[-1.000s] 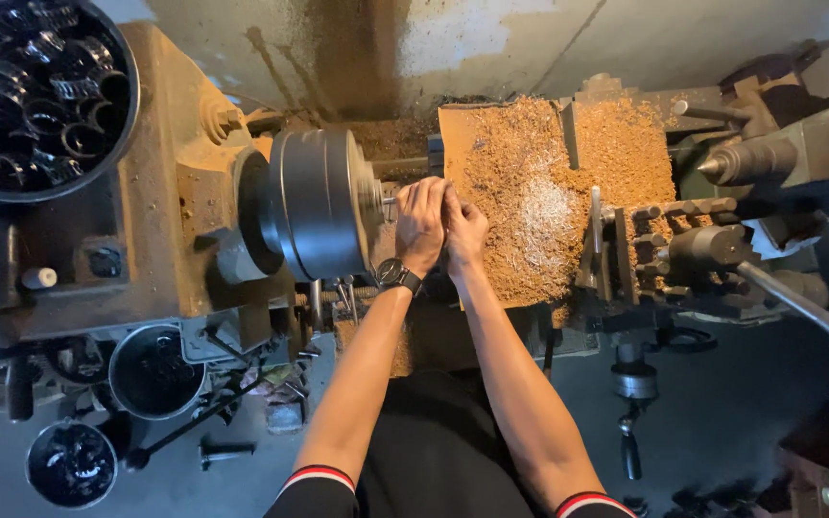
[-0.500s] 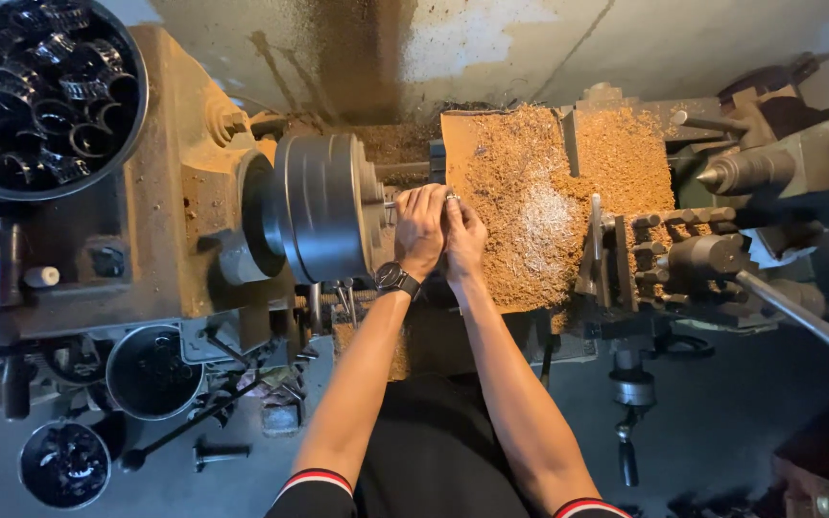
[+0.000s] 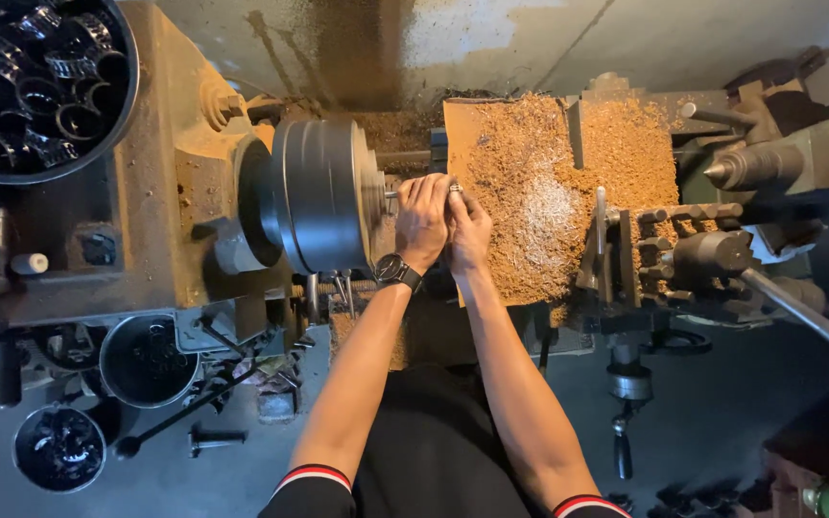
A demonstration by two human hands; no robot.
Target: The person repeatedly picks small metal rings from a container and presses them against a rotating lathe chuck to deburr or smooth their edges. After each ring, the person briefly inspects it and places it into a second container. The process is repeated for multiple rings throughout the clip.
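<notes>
From the head camera, looking straight down on a lathe, both hands meet at centre frame, right at the face of the big dark chuck (image 3: 323,197). The left hand (image 3: 421,219), a black wristwatch (image 3: 397,272) on its wrist, curls its fingers closed towards the chuck's mouth, and the right hand (image 3: 469,228) presses in beside it, touching it, fingers pinched around a small ring-shaped metal piece (image 3: 454,189) that glints just above the knuckles. That piece sits at the chuck's centre line, so the two-handed grip looks meant to keep it square there. To the right of the hands, the carriage tray (image 3: 568,192) lies buried in golden swarf, and the tool post (image 3: 664,245) stands well clear of the fingers. In the upper left, a round tub (image 3: 40,86) holds dark ring parts within arm's reach of the headstock; lower left, two smaller buckets (image 3: 146,360) sit on the floor.
</notes>
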